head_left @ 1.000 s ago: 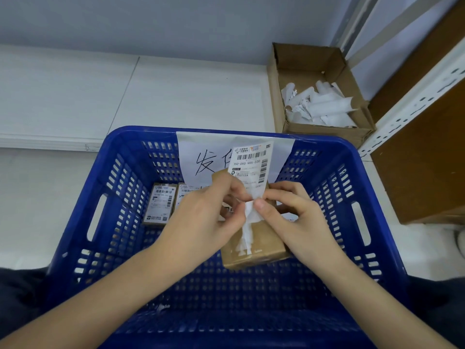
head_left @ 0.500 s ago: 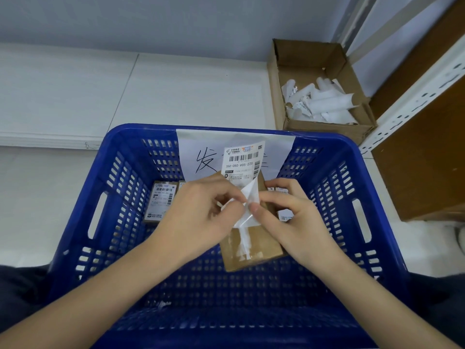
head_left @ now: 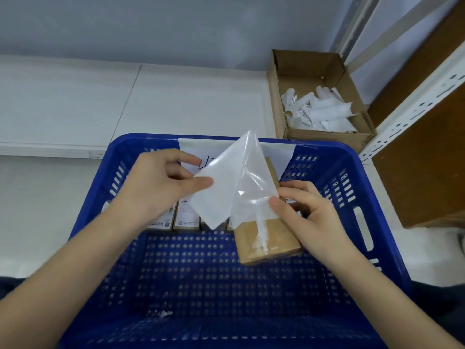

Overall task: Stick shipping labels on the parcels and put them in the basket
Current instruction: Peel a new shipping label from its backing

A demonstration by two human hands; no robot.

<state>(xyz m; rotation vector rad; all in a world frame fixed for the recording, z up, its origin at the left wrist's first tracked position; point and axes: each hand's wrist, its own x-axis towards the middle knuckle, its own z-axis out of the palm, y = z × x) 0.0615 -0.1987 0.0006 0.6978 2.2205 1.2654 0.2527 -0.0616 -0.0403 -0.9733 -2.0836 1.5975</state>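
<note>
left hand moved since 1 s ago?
Yes. The left hand, pinching the label, has pulled left and up, away from the parcel, and now sits near the basket's far rim rather than mid-basket.

Above the blue basket (head_left: 362, 187), the left hand (head_left: 156, 187) pinches a white label (head_left: 216, 195) while the right hand (head_left: 304, 215) holds its clear backing (head_left: 249, 187) against a brown parcel (head_left: 266, 238). Labelled parcels (head_left: 186, 217) line the basket's far wall; a cardboard box (head_left: 279, 102) of paper scraps (head_left: 324, 114) stands behind the basket's right corner.

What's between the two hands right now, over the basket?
In the head view, the peeled label, pinched by the left hand, and its glossy backing sheet, pinched by the right hand against the brown parcel.
</note>
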